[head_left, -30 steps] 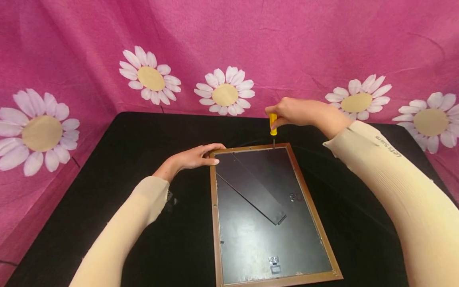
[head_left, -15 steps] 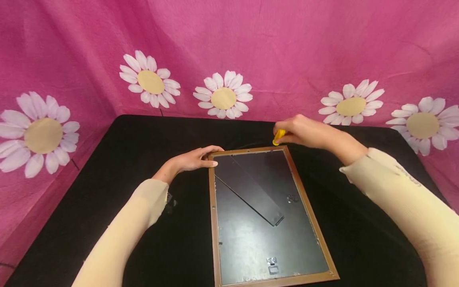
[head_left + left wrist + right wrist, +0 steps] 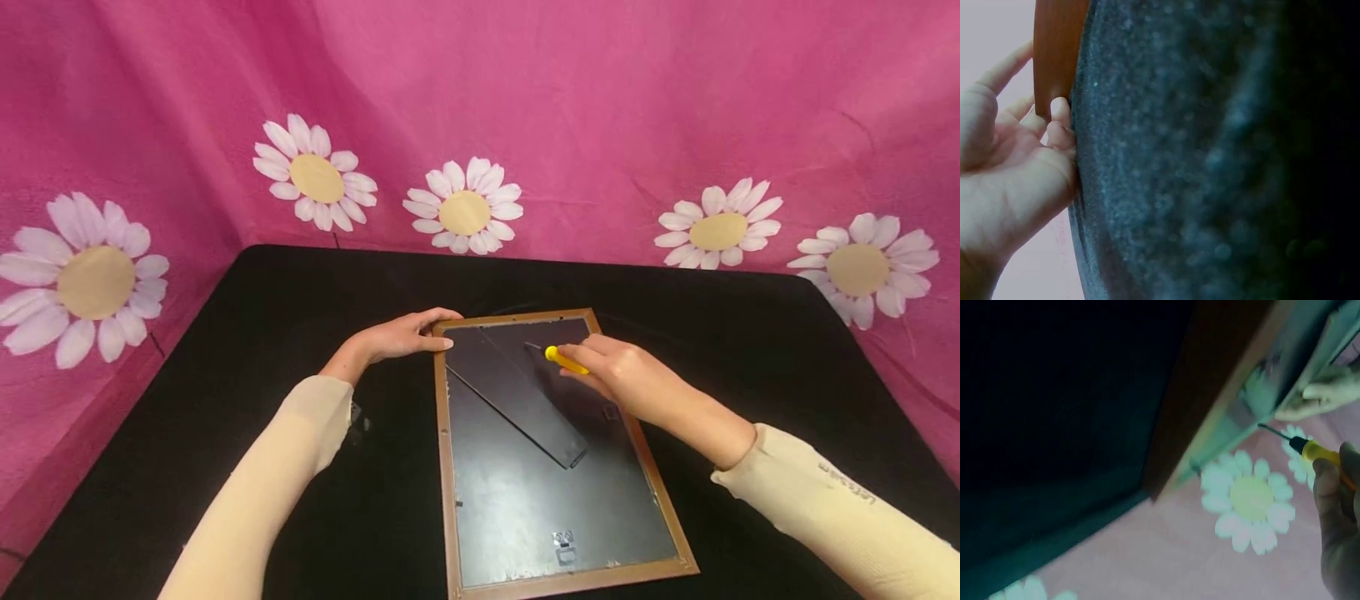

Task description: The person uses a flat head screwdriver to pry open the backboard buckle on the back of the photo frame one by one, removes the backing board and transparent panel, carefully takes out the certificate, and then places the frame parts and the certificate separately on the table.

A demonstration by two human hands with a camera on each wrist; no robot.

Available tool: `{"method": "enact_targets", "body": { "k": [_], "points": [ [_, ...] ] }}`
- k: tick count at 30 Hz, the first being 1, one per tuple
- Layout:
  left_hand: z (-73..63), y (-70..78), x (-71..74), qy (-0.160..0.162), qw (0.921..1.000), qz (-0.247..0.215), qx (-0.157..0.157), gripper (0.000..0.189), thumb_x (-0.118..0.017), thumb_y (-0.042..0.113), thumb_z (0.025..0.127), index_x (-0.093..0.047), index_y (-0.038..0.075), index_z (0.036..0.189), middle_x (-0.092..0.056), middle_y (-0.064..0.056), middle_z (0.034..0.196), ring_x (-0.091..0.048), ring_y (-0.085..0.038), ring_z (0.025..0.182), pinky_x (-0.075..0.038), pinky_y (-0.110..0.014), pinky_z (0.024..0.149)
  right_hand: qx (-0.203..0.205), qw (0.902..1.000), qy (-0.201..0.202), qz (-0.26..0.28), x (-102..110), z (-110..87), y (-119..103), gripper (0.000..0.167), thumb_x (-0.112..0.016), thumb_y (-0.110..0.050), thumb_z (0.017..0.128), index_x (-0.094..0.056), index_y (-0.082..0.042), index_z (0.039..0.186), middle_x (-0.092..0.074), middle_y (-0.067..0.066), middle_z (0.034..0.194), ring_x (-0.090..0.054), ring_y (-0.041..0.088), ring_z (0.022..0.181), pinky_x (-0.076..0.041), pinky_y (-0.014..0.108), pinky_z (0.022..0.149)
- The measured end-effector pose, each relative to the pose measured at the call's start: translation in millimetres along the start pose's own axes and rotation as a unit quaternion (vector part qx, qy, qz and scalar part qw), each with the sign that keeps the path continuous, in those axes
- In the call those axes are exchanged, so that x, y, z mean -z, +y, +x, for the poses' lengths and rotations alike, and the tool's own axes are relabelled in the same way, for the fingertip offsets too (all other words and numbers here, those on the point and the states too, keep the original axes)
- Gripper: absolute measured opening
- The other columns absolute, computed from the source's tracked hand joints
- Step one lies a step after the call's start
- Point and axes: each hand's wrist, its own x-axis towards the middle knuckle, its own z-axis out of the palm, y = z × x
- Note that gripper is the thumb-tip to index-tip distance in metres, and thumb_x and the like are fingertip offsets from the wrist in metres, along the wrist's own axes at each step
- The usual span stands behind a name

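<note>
A brown-edged picture frame (image 3: 450, 467) lies face down, its dark backing (image 3: 510, 508) and flat folded stand (image 3: 525, 396) showing. My left hand (image 3: 393, 337) grips its far left corner, thumb on the top face and fingers along the outer edge; in the left wrist view the fingers (image 3: 1060, 112) meet the brown side (image 3: 1057, 56). My right hand (image 3: 626, 371) holds a screwdriver by its yellow handle (image 3: 566, 359), over the upper right of the backing. The thin shaft (image 3: 1275, 432) points left, in the head view toward the far left corner.
Black cloth (image 3: 300, 283) covers the table under the frame. A pink curtain (image 3: 570, 108) with white daisies hangs close behind its far edge. Metal hangers (image 3: 564, 546) sit on the backing, and small dark tabs (image 3: 459, 503) line its inner edge.
My right hand has brought the screwdriver from the frame's far edge down and over the backing, tilting it from upright to nearly flat. The left hand keeps its grip on the corner.
</note>
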Motion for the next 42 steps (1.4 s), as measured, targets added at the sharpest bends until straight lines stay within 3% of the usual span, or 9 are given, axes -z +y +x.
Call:
{"method": "enact_targets", "body": {
  "k": [6,16,23,28,36,42],
  "points": [
    [4.3,-3.2,-5.9,-0.006,0.9999,-0.011,0.004,0.052,-0.059,0.024,0.097,-0.038,0.017,0.144,-0.043,-0.012,0.131,-0.042,-0.029,0.123,-0.038,-0.051,0.112,0.025,0.9996,0.008,-0.011,-27,8.7,-6,0.045,-0.090,-0.008,0.062,-0.069,-0.003,0.102,-0.062,0.004,0.073,-0.056,0.011,0.062,-0.055,0.019,0.058],
    [4.3,2.5,-8.7,-0.019,0.9997,-0.018,0.002,0.051,-0.058,0.020,0.096,-0.035,0.015,0.142,-0.044,-0.012,0.130,-0.047,-0.028,0.120,-0.040,-0.050,0.111,0.087,0.9944,0.017,-0.058,-46,24.3,-14,0.045,-0.088,-0.011,0.067,-0.069,-0.001,0.107,-0.063,0.005,0.070,-0.053,0.013,0.061,-0.052,0.020,0.050],
    [2.8,1.9,-4.8,-0.020,0.9996,-0.022,-0.001,0.053,-0.058,0.020,0.097,-0.035,0.015,0.143,-0.043,-0.013,0.132,-0.043,-0.029,0.122,-0.040,-0.050,0.111,0.143,0.9784,0.021,-0.148,-57,28.1,-22,0.044,-0.086,-0.018,0.071,-0.068,0.001,0.105,-0.062,0.006,0.071,-0.050,0.012,0.061,-0.046,0.016,0.048],
    [1.8,0.8,-2.2,-0.024,0.9994,-0.023,-0.012,0.053,-0.057,0.019,0.097,-0.035,0.014,0.144,-0.045,-0.014,0.130,-0.044,-0.029,0.120,-0.040,-0.049,0.110,0.169,0.9714,0.017,-0.166,-66,30.9,-21,0.041,-0.084,-0.017,0.073,-0.068,0.002,0.106,-0.065,0.006,0.075,-0.050,0.013,0.064,-0.045,0.015,0.049],
    [3.3,-1.1,1.8,-0.026,0.9994,-0.015,-0.016,0.053,-0.057,0.018,0.097,-0.035,0.013,0.145,-0.044,-0.014,0.131,-0.043,-0.029,0.120,-0.041,-0.049,0.109,0.145,0.9797,0.027,-0.136,-70,36.3,-19,0.040,-0.083,-0.015,0.075,-0.066,0.003,0.105,-0.066,0.007,0.074,-0.053,0.013,0.063,-0.050,0.016,0.051],
    [2.4,-4.6,4.1,-0.027,0.9993,-0.007,-0.024,0.052,-0.057,0.018,0.098,-0.035,0.012,0.145,-0.045,-0.014,0.127,-0.044,-0.028,0.116,-0.042,-0.045,0.105,0.068,0.9964,0.008,-0.051,-54,52.4,-13,0.038,-0.086,-0.005,0.070,-0.065,0.002,0.101,-0.066,0.009,0.073,-0.061,0.017,0.065,-0.058,0.025,0.060]
  ]
}}
